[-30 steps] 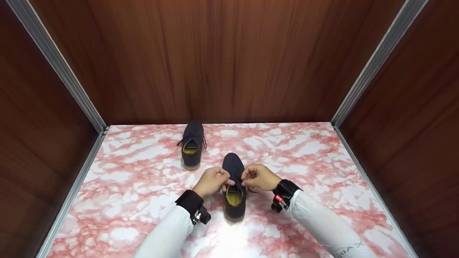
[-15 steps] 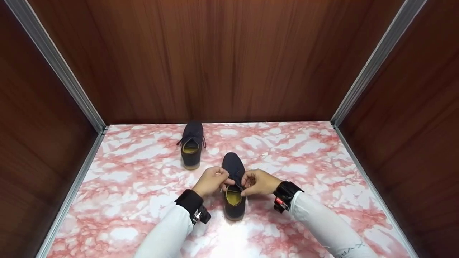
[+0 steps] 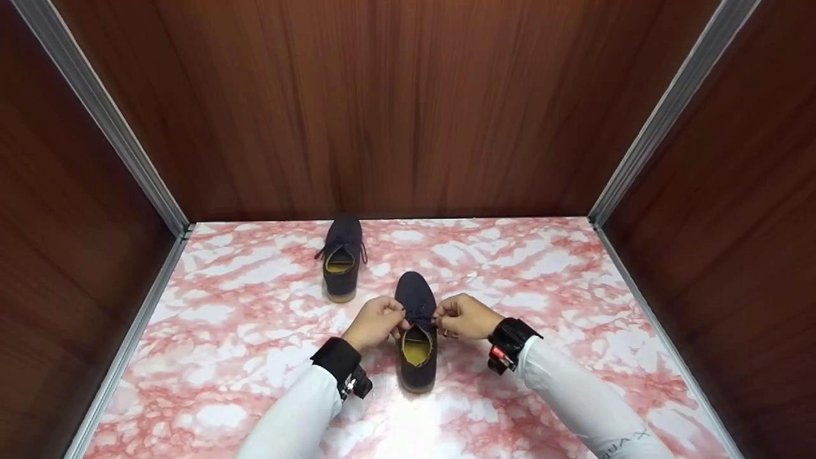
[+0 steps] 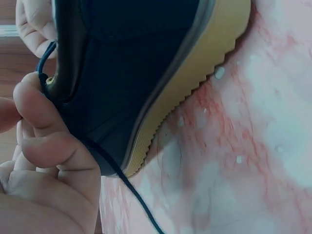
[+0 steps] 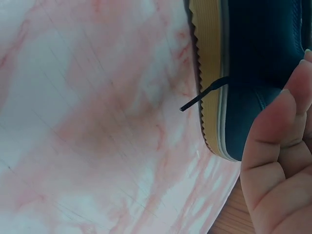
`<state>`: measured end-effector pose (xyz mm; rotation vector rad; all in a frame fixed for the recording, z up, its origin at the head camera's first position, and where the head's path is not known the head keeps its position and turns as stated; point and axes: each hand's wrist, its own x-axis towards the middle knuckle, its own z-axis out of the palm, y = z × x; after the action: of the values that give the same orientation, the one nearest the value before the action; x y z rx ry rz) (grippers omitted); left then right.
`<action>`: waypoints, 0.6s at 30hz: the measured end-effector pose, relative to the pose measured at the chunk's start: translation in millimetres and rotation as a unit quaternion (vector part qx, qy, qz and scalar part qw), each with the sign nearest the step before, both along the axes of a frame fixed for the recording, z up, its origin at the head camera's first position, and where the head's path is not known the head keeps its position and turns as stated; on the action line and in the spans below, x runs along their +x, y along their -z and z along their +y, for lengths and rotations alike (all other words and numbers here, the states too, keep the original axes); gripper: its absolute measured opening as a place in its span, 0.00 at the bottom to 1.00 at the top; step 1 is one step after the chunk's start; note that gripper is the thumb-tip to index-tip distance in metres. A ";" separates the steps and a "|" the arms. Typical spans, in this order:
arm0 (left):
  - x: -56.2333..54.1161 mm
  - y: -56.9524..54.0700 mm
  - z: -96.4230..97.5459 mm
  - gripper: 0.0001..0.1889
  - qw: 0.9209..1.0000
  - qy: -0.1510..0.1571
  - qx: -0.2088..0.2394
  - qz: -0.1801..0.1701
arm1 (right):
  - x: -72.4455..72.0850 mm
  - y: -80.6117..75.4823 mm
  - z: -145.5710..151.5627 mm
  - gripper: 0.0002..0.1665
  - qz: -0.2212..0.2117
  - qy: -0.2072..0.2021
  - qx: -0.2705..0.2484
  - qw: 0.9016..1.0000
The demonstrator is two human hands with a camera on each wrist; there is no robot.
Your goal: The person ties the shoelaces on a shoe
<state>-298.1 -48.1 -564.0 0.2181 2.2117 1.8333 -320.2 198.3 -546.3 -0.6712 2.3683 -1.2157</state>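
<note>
A dark navy lace-up shoe (image 3: 415, 293) with a yellow lining and tan sole stands in the middle of the head view, toe pointing away. My left hand (image 3: 377, 324) pinches its dark shoelace (image 4: 44, 61) at the left of the lacing. From the other side my right hand (image 3: 468, 317) pinches the lace, thumb and fingers curled together. The lace lies drawn across the shoe's throat between both hands. In the left wrist view a loose length hangs past the sole; the right wrist view shows a lace tip down the other side. The right fingertips are partly hidden there.
A matching navy shoe (image 3: 343, 255) with its lace in a bow stands farther back to the left. Both shoes are on a red-and-white marbled surface (image 3: 542, 395), enclosed by brown wood-grain panels (image 3: 395, 108) with grey metal strips at the corners.
My right hand shifted down toward the shoe's opening, then back up and outward, its fingers closing on the lace. The left hand moved slightly left. Both shoes stay in place.
</note>
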 end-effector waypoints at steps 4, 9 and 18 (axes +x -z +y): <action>0.8 -2.3 0.2 0.02 1.000 -0.017 -0.007 0.005 | -2.1 -3.9 0.3 0.09 0.008 0.005 -0.004 1.000; 1.3 -2.2 -2.2 0.05 1.000 -0.027 -0.007 0.004 | -4.5 -8.2 1.8 0.15 0.026 0.028 -0.004 0.999; -2.0 -0.6 -15.8 0.06 0.996 -0.027 -0.078 0.045 | -6.0 -10.5 6.2 0.13 0.019 0.082 -0.017 0.996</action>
<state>-300.1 -63.9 -563.5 0.2176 2.4326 1.6963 -326.2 204.6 -535.8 -0.5229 2.4809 -1.3254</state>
